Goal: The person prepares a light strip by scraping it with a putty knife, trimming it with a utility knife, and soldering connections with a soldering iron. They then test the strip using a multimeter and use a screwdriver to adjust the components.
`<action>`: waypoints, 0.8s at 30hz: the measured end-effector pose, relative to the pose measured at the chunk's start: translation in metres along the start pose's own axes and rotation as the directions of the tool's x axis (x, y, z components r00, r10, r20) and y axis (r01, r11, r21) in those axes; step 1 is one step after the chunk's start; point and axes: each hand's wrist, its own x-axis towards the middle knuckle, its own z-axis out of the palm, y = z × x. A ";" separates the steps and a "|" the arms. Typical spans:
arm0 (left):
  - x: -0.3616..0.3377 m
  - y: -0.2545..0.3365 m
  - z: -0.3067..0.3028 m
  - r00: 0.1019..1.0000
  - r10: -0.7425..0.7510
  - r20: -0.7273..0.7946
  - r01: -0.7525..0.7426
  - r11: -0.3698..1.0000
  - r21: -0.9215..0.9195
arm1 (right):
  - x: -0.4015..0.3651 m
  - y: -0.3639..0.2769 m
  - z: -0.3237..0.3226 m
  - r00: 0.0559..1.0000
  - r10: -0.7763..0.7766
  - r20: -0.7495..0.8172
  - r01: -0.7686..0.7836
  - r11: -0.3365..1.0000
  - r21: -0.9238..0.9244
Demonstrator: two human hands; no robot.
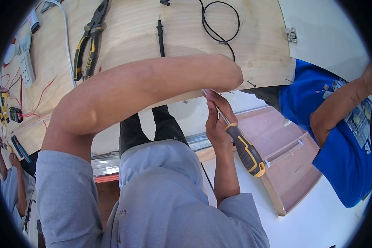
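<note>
My right hand point(218, 113) is closed around the metal shaft of a screwdriver point(246, 151), whose black and yellow handle slants down to the right past my wrist. The shaft points up toward the wooden table's edge, and its tip is close under my left forearm. My left arm stretches across the view, with my left hand point(230, 75) at its far end over the table edge; its fingers are hidden. Beyond that arm lie black and yellow pliers point(93, 39), a black probe point(160, 37) and a looped black cable point(203, 18).
A person in a blue shirt point(304, 97) is close on the right, beside an open wooden drawer-like box point(293, 173). Another person's hand point(15, 160) shows at the far left. A white power strip point(27, 68), red wires point(45, 91) and a nail point(251, 84) are on the table point(128, 29).
</note>
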 end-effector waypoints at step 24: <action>-0.001 -0.010 -0.005 0.990 -0.110 0.089 0.122 0.980 -0.154 | 0.012 -0.005 0.000 0.989 0.077 0.124 -0.069 0.995 -0.069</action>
